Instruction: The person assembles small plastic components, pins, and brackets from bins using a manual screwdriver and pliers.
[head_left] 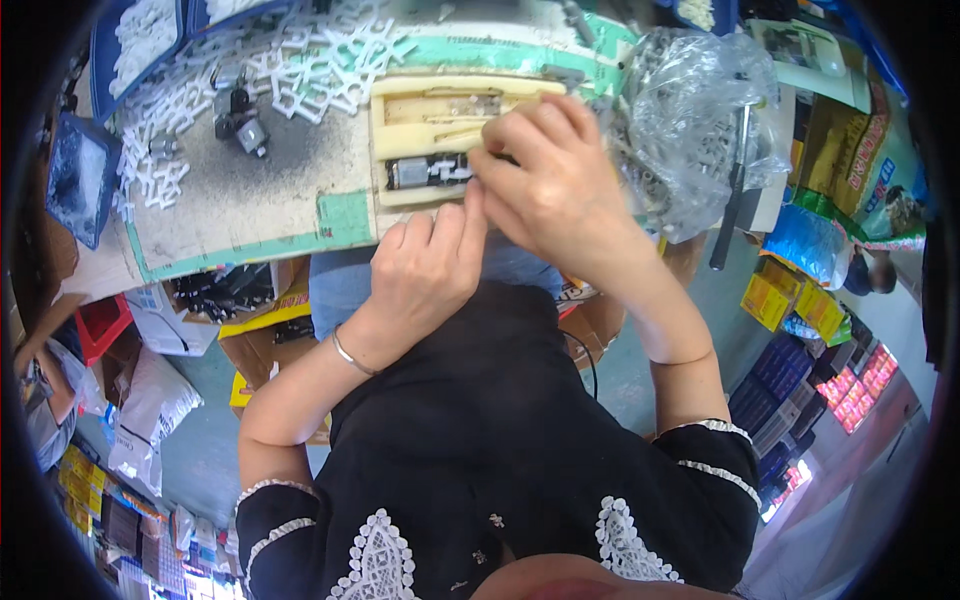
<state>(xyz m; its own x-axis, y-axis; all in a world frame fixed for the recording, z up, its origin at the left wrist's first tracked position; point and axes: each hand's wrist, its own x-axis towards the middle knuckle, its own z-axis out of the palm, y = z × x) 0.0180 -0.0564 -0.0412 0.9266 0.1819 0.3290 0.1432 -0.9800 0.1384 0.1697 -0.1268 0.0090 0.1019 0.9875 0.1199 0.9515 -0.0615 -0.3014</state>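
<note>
At the far left, a blue plastic tray (75,225) with sloping walls is set beside a spill of white forked pieces (310,75), slim and matt, by which a tangled, spiky heap is formed. A dark-and-grey motor unit (240,125) is surrounded by black smudging on the pale worktop (220,205). Farther right, the boxy assembly (408,172), grey, black and white, is seated lengthwise in the near channel of a cream block (400,110) (smooth, waxy-looking and deeply grooved). The assembly is judged light but dense, stiff in its casing, a little slippery, and most fragile at its small white parts; it is best taken by the flat sides of its grey left end. The left hand (428,262) is brought up to its near edge, index finger extended, the others loosely bent. By the right hand (550,180), thumb and index finger are drawn close over its right end; whether anything is pinched there cannot be told, as the tips are partly hidden. Beyond, a crinkled clear bag (680,110) is crossed by a slender dark-handled tool (733,190).
</note>
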